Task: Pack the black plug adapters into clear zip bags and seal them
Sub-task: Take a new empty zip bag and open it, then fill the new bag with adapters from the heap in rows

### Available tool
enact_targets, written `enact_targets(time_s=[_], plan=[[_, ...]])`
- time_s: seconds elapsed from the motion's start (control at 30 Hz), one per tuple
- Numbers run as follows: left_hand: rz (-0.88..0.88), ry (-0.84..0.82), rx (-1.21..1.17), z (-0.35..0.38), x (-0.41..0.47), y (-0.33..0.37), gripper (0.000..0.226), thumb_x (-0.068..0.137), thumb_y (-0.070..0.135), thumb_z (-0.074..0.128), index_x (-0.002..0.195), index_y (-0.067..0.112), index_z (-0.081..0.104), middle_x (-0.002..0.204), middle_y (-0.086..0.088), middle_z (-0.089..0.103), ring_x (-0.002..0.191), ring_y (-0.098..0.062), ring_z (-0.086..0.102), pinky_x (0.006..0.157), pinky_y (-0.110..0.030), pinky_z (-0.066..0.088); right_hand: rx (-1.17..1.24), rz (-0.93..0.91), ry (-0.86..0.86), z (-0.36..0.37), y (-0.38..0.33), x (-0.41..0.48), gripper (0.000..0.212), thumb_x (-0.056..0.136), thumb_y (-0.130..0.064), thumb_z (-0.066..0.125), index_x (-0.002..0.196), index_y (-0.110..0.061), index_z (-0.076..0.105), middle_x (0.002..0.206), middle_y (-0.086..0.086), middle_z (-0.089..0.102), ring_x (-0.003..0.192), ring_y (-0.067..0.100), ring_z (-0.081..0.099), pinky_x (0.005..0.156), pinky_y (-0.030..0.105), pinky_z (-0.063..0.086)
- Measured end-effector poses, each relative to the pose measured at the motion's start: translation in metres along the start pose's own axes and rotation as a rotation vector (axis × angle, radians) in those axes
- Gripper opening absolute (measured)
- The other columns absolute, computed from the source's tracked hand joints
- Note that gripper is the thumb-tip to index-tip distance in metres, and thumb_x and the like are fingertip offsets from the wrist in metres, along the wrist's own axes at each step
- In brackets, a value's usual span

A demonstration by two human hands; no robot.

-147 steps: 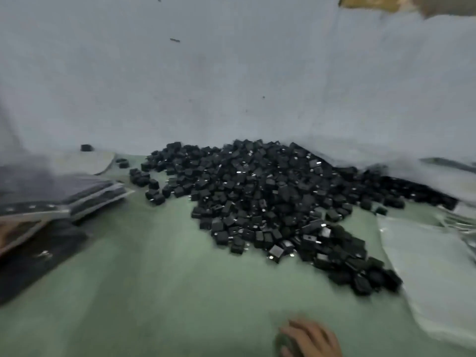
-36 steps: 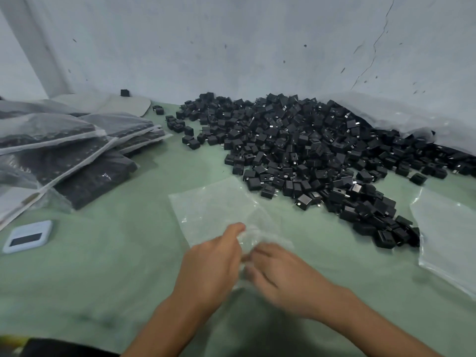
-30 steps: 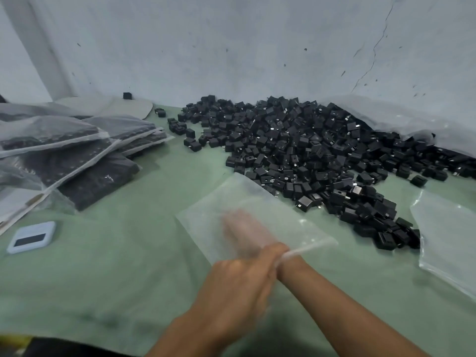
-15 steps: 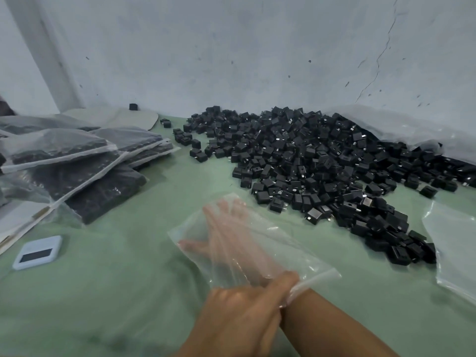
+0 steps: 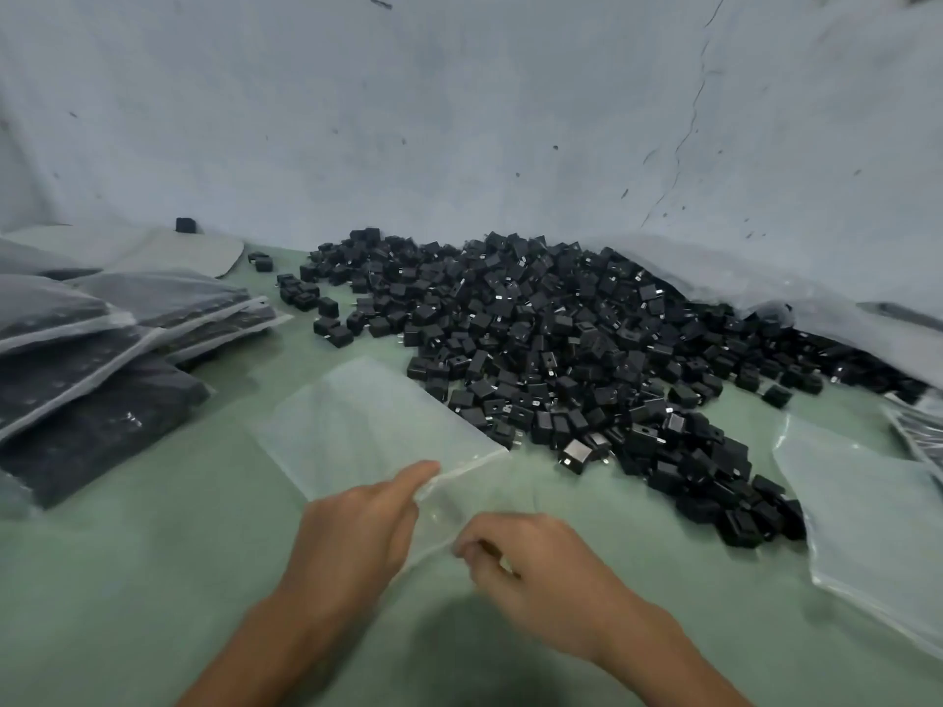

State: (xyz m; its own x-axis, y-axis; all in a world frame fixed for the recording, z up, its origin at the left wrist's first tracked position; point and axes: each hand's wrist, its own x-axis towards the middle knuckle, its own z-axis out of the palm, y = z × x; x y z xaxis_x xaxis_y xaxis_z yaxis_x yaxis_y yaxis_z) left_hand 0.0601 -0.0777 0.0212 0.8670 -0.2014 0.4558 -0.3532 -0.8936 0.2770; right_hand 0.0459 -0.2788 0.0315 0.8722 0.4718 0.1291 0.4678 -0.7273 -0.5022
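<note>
A clear zip bag (image 5: 367, 426) lies flat on the green table, its mouth toward me. My left hand (image 5: 352, 533) grips the near edge of the bag at its mouth. My right hand (image 5: 530, 558) is just right of it, out of the bag, fingers curled and pinching the lower lip of the mouth. A large heap of black plug adapters (image 5: 551, 339) lies behind and to the right of the bag. The nearest adapters almost touch the bag's right edge.
Several filled zip bags (image 5: 102, 359) are stacked at the left. A pile of unused clear bags (image 5: 877, 517) lies at the right. A big plastic sack (image 5: 765, 283) lies against the grey wall behind the heap. The green table (image 5: 153, 579) spreads under everything.
My right hand, which was deep inside the bag, has come out and now pinches the mouth. The bag has dropped flat on the table. The view has tilted up a little.
</note>
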Motion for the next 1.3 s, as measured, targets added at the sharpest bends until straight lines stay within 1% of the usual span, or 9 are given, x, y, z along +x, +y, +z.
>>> enact_targets(time_s=[0.17,0.37,0.53,0.63,0.73,0.83,0.97,1.13,1.3], plan=[[0.007,-0.01,-0.047,0.008,0.006,-0.006,0.038,0.082,0.032,0.057,0.118,0.036,0.066,0.061,0.007,0.066,0.056,-0.021,0.063,0.047,-0.029,0.045,-0.184,0.202,0.389,-0.039,0.062,0.022,0.012,0.091,-0.03,0.055,0.099,-0.031,0.064,0.089,-0.016,0.061,0.083,0.006,0.058,0.075,0.028,0.049],[0.004,-0.014,-0.198,0.016,0.002,-0.014,0.04,0.092,0.043,0.05,0.132,0.044,0.053,0.078,0.008,0.069,0.078,-0.02,0.066,0.065,-0.035,0.049,-0.468,0.462,0.128,-0.03,0.124,0.1,0.046,0.093,-0.044,0.061,0.132,-0.022,0.05,0.126,0.002,0.049,0.117,0.026,0.046,0.096,0.038,0.045],[-0.019,-0.039,-0.241,0.019,-0.002,-0.021,0.038,0.095,0.042,0.05,0.133,0.044,0.051,0.083,0.006,0.07,0.083,-0.02,0.065,0.069,-0.035,0.048,-0.577,0.447,0.222,-0.02,0.127,0.111,0.054,0.088,-0.05,0.065,0.133,-0.022,0.052,0.127,0.002,0.053,0.116,0.026,0.045,0.101,0.039,0.04],[-0.017,-0.032,-0.264,0.019,-0.004,-0.023,0.036,0.097,0.042,0.047,0.133,0.042,0.051,0.078,0.005,0.068,0.078,-0.02,0.064,0.067,-0.035,0.049,-0.247,0.46,0.382,-0.025,0.112,0.091,0.038,0.089,-0.038,0.065,0.124,-0.023,0.061,0.112,-0.006,0.062,0.103,0.014,0.053,0.089,0.028,0.046],[0.021,0.022,-0.28,0.017,-0.003,-0.02,0.033,0.096,0.044,0.044,0.127,0.04,0.056,0.071,0.007,0.066,0.069,-0.02,0.063,0.06,-0.035,0.051,0.564,0.498,0.543,-0.03,0.087,0.062,0.026,0.092,-0.01,0.059,0.114,-0.021,0.069,0.082,-0.002,0.069,0.07,0.008,0.063,0.063,0.024,0.054],[0.04,0.04,-0.258,0.017,-0.005,-0.017,0.034,0.097,0.046,0.038,0.125,0.038,0.056,0.068,0.009,0.066,0.067,-0.02,0.063,0.058,-0.037,0.052,1.027,0.439,0.502,-0.034,0.065,0.037,0.039,0.094,0.004,0.048,0.116,-0.018,0.072,0.085,0.01,0.065,0.075,0.021,0.062,0.078,0.037,0.054],[0.02,0.038,-0.227,0.021,-0.006,-0.017,0.047,0.095,0.053,0.019,0.127,0.04,0.05,0.072,0.007,0.069,0.07,-0.022,0.065,0.062,-0.038,0.052,1.112,0.409,0.362,-0.028,0.041,0.011,0.035,0.091,0.006,0.05,0.109,-0.011,0.074,0.089,0.011,0.066,0.074,0.023,0.06,0.074,0.036,0.054],[0.021,0.005,-0.183,0.024,-0.003,-0.012,0.049,0.096,0.056,0.014,0.131,0.043,0.045,0.081,0.001,0.072,0.078,-0.026,0.066,0.066,-0.038,0.05,0.801,0.401,0.048,0.009,0.006,0.009,0.034,0.071,-0.017,0.08,0.099,-0.013,0.061,0.086,0.005,0.071,0.066,0.016,0.055,0.062,0.029,0.047],[0.067,-0.019,-0.197,0.019,-0.003,-0.007,0.052,0.095,0.057,0.007,0.137,0.047,0.037,0.099,0.007,0.073,0.088,-0.019,0.067,0.073,-0.037,0.05,0.892,0.334,-0.023,0.034,-0.009,0.053,0.016,0.087,0.007,0.053,0.093,0.001,0.066,0.086,0.014,0.07,0.082,0.021,0.067,0.07,0.028,0.055]])
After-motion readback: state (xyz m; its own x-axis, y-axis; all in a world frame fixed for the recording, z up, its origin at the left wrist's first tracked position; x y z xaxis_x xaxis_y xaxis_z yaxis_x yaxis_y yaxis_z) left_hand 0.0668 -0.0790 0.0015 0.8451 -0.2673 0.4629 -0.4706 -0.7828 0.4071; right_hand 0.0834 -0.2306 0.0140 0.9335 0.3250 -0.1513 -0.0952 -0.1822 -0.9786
